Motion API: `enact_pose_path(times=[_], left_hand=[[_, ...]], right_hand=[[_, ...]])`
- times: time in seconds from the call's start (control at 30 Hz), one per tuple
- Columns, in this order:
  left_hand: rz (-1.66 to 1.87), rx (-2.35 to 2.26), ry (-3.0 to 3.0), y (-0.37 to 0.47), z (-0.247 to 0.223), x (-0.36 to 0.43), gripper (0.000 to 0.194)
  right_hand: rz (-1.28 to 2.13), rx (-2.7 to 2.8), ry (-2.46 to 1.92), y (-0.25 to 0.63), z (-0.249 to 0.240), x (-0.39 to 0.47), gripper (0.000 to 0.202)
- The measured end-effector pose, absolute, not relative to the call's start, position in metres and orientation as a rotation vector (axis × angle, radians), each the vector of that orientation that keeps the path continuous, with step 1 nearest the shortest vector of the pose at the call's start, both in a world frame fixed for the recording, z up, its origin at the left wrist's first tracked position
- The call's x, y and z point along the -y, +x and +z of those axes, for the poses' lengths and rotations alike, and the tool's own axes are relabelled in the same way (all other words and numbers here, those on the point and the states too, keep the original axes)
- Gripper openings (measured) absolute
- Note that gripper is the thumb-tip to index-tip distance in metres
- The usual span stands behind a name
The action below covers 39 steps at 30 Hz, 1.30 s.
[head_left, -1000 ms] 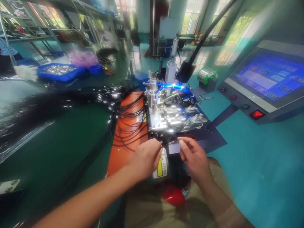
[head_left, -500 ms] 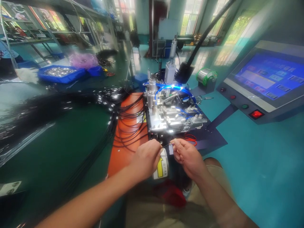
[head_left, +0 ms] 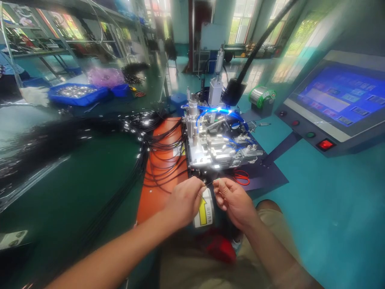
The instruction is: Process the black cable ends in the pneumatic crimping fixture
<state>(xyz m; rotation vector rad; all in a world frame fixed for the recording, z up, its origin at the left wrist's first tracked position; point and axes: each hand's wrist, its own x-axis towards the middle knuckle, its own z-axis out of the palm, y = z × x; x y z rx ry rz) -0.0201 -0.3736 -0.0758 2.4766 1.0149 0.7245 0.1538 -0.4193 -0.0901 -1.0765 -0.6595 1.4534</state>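
Note:
Between my two hands runs a thin dark cable (head_left: 209, 183), close to the front edge of the metal machine (head_left: 216, 154). My left hand (head_left: 187, 197) is closed on the cable, its thumb and fingers pinched together. The cable's other end sits in the fingertips of my right hand (head_left: 233, 197), which is also pinched shut; the tip itself is mostly hidden. Below my hands is a white label with a yellow arrow (head_left: 203, 208). Several black cables (head_left: 164, 160) lie over the orange panel (head_left: 156, 204) to the left of the machine.
A touchscreen panel (head_left: 345, 94) with buttons stands at the right. Red-handled scissors (head_left: 241, 177) lie beside my right hand. A solder wire spool (head_left: 261, 96) is behind the machine. A blue tray of metal parts (head_left: 76, 94) and a big bundle of black cables (head_left: 39, 140) are at the left.
My right hand has shifted slightly left, closer to my left hand, shortening the bit of cable between them. More of the red scissor handles shows. The left hand stays nearly where it was.

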Motion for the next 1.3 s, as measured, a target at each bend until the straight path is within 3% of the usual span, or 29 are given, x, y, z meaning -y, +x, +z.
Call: enact_pose_path(times=[0.5,0.77,1.3], left_hand=[[0.740,-0.979,2.659,-0.020,-0.069,0.376,0.020],[0.706,-1.050,2.464,-0.021,-0.072,0.376,0.019],[0.690,-1.001,2.487,-0.021,-0.077,0.377,0.020]], right_hand=[[1.166,0.950,-1.249,0.146,-0.087,0.424,0.026],[1.021,1.036,-1.267,0.134,-0.091,0.426,0.025],[0.908,1.234,-1.401,0.147,-0.086,0.430,0.022]])
